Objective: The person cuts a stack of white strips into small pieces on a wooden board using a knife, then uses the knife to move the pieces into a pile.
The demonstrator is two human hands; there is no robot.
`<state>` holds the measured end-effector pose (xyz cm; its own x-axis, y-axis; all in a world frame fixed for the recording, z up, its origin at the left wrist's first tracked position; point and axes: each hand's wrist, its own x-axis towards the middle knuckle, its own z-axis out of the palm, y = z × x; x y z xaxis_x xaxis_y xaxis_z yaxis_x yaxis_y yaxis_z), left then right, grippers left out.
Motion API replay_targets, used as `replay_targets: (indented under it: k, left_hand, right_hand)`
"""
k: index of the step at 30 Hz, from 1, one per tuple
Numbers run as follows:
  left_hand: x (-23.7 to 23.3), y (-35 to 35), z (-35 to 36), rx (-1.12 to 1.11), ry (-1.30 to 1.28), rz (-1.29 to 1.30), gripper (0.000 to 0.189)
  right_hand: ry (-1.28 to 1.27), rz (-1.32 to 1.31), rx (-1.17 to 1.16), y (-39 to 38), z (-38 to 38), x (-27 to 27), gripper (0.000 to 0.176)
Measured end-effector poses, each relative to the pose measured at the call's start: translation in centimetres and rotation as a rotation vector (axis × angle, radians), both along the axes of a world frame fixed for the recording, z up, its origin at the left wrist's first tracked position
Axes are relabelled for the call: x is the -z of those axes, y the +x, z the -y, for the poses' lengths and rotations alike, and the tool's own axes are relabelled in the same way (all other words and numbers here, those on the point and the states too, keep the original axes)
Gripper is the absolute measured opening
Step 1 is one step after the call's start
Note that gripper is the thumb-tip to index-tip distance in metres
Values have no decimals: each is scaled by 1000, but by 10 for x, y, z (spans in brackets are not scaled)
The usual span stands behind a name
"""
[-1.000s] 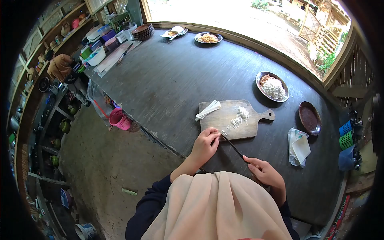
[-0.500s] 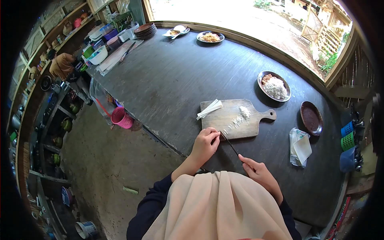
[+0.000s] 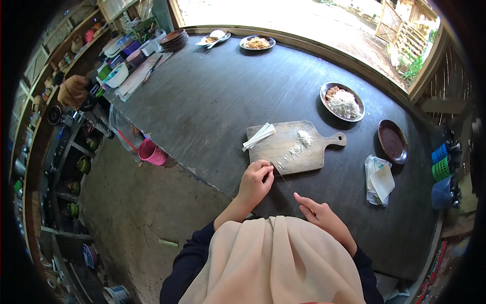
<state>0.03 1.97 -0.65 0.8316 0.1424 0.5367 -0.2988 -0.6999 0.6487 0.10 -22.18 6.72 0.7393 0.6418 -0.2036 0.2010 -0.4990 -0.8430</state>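
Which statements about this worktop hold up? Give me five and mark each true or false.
1. White strips lie at the left end of the cutting board. True.
2. The board's handle points left. False: it points right.
3. The left hand is by the board's near edge. True.
4. The right hand rests on the board. False: it is off the board, at the knife.
5. The reddish-brown dish is right of the board. True.

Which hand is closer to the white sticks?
Left. The left hand is at the near edge of the chopping board, on the same side as the white sticks; the right hand is off the board, farther right.
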Motion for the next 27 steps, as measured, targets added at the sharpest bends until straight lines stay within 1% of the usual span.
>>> replay_targets:
  k: [6,9,13,15,18,21,24,27]
  left_hand:
    - [0,2,3,-46,14,19,8]
    - [-1,2,4,-55,-6,6,7]
    - [0,2,3,-42,1,25,6]
    - [0,3,3,-36,-2,18,6]
    - [0,3,3,-44,-3,42,6]
    - [-1,3,4,-53,-2,23,5]
    - [0,2,4,-54,0,16,5]
    - [0,3,4,-56,-8,36,5]
  right_hand:
    - [-79,-42,-20,1,2,-22,36]
    - [-40,-32,-25,5,17,-8,36]
    - [-49,-88,-8,8,16,-9,37]
    - [-20,-141,41,3,9,-9,38]
    - [29,-151,87,2,6,-2,39]
    - [-42,-159,60,3,7,-6,39]
    - [4,-158,58,2,9,-4,39]
    - [-5,-169,63,2,9,-5,38]
